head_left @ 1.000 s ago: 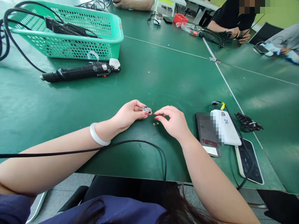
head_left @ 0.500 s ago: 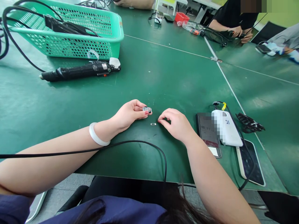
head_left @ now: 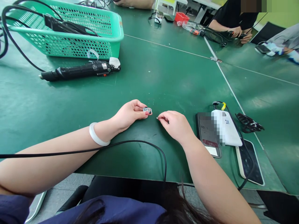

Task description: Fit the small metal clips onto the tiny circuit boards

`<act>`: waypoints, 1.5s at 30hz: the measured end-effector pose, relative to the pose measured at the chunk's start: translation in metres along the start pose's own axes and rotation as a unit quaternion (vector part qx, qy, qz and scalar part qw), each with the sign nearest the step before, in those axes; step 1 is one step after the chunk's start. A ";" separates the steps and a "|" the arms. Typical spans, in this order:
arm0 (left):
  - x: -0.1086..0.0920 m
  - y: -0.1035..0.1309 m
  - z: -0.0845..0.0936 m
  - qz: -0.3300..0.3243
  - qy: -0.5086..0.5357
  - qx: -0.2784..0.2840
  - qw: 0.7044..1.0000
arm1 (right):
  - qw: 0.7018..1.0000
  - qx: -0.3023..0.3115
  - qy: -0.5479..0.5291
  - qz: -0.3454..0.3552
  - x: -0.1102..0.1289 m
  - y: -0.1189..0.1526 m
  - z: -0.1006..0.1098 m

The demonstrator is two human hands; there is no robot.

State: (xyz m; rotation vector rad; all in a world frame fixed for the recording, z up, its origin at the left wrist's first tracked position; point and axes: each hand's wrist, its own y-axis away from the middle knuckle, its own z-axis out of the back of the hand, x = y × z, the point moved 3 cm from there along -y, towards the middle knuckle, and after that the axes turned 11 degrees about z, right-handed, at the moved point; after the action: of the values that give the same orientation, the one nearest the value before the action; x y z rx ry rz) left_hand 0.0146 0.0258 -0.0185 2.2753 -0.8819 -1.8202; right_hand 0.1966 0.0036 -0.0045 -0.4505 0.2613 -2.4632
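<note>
Between the thumb and fingers of my left hand (head_left: 129, 114) is a small grey and black part (head_left: 147, 110) with a metallic look, too small to name. My right hand (head_left: 175, 126) is a short way to its right, thumb and forefinger pinched on a tiny white rectangular frame (head_left: 157, 118). Only the tip of that frame shows past the fingertips. The two hands are apart, just above the green table (head_left: 149, 84), and a white band circles my left wrist.
A green basket (head_left: 77, 40) with cables stands at the back left, a black electric screwdriver (head_left: 79, 71) before it. Several phones, including a white phone (head_left: 230, 129), lie at right. A black cable (head_left: 130, 141) crosses near the front edge. Other people sit across the table.
The tiny white frame that lay on the table between my hands is now pinched in my right hand. My left hand has stayed in place with the grey part.
</note>
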 end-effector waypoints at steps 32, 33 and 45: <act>0.000 0.001 -0.001 -0.006 -0.034 -0.016 0.999 | 0.992 0.001 -0.106 -0.073 -0.009 -0.002 -0.004; 0.000 0.001 -0.001 -0.005 -0.036 -0.015 0.999 | 0.992 0.006 -0.105 -0.075 -0.009 -0.001 -0.003; -0.003 0.005 -0.006 0.008 -0.090 -0.035 0.995 | 0.995 -0.005 -0.055 -0.080 -0.009 -0.002 -0.001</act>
State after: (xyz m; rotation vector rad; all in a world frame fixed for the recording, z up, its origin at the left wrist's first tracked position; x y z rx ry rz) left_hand 0.0182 0.0211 -0.0122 2.0831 -0.8418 -2.0399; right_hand 0.2025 0.0108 -0.0069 -0.6311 0.1991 -2.5817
